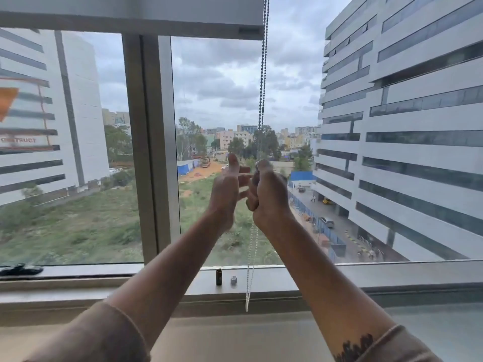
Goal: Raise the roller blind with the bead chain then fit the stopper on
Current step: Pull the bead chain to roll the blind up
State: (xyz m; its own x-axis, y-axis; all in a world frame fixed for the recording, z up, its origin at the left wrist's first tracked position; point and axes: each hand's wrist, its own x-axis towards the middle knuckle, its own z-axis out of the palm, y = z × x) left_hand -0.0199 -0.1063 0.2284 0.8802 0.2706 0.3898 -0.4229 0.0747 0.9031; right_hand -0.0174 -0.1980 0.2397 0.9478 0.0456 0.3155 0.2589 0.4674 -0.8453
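The roller blind (130, 11) is rolled high, its bottom bar across the top of the window. The bead chain (262, 82) hangs from the blind's right end down to the sill, its loop ending at the sill's front edge. My right hand (269, 192) is closed in a fist around the chain at mid-window height. My left hand (227, 189) is right beside it, fingers spread and thumb up, its fingertips touching the right fist; whether it touches the chain is hidden. A small dark cylinder (219, 276) and a small grey piece (233, 280) stand on the window sill (392, 275) under my hands.
A vertical window frame post (151, 152) stands left of my hands. A dark object (21, 269) lies on the sill at the far left. Buildings and open ground show through the glass.
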